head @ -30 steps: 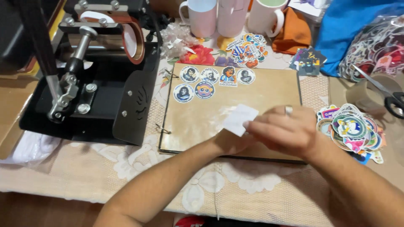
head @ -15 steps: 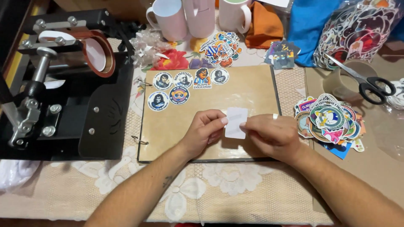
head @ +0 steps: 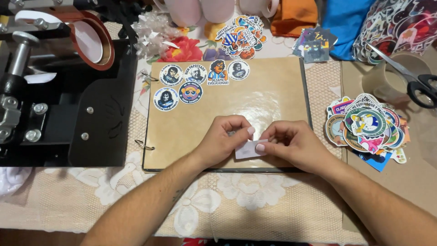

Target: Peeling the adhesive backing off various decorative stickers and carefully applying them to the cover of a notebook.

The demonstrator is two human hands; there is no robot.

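Over the brown album page (head: 227, 109), the left hand (head: 223, 141) and right hand (head: 291, 143) now pinch one small white sticker (head: 249, 149) between thumbs and fingertips, low near the page's front edge. A moment earlier it sat higher and flatter; both hands have drawn together, seemingly picking at its backing. Six round stickers (head: 182, 84) sit at the page's top left, a sticker pile (head: 364, 125) lies on the table to the right.

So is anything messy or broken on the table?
Nothing looks broken or spilled. The loose pile of colourful stickers right of the brown ring-bound album page is untidy and overlapping. Both hands, left hand and right hand, pinch a small white paper piece over that page.
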